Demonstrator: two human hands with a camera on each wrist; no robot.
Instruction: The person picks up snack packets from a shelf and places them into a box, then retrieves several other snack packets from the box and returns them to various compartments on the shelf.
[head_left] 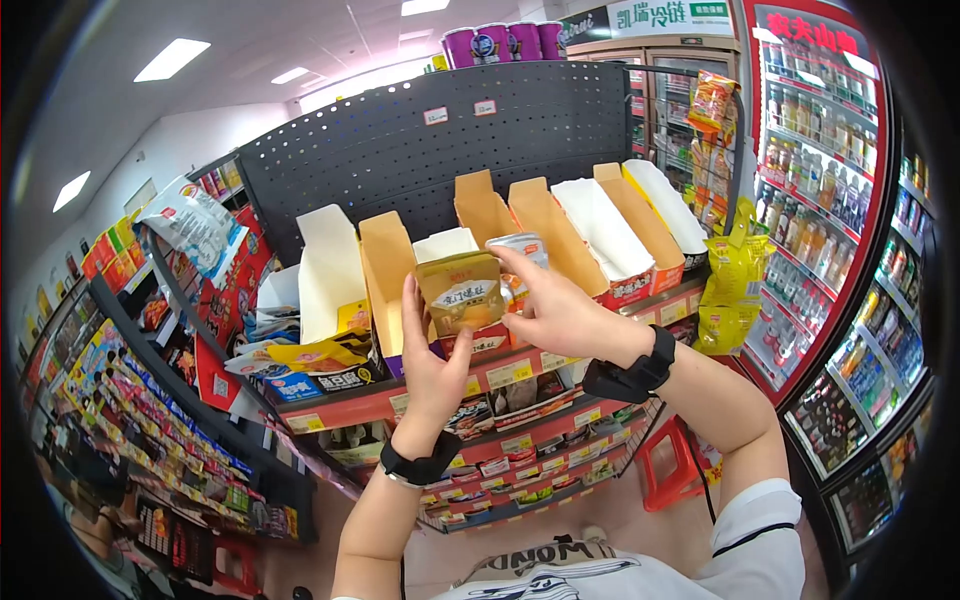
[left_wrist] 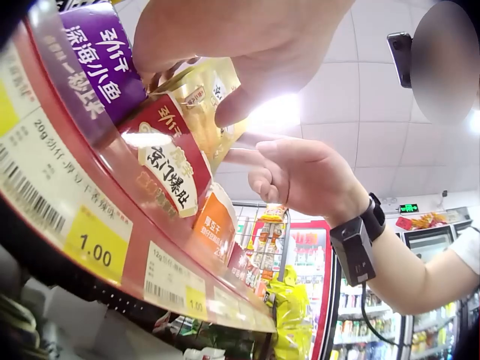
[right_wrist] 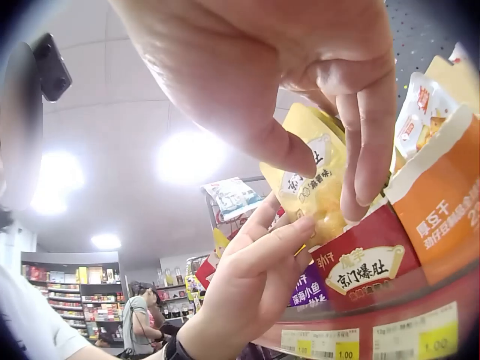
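Note:
A gold packet (head_left: 460, 290) stands upright at the red box (left_wrist: 169, 157) on the shelf. My left hand (head_left: 435, 375) holds its left side, with the thumb low on the front. From the right, my right hand (head_left: 575, 320) has its thumb and fingers around the packet's right side. In the right wrist view, the right thumb lies over the front of the gold packet (right_wrist: 322, 202), and the fingertips of my left hand (right_wrist: 251, 285) are by its left edge. The left wrist view hides the packet's top behind my left hand (left_wrist: 255, 45).
Open cardboard boxes stand on both sides, among them a purple box (left_wrist: 101, 67) and an orange box (right_wrist: 442, 195). A silver packet (head_left: 520, 250) is just right of the gold one. Yellow bags (head_left: 735, 280) hang at the shelf's right end. Behind rises a perforated panel (head_left: 400, 150).

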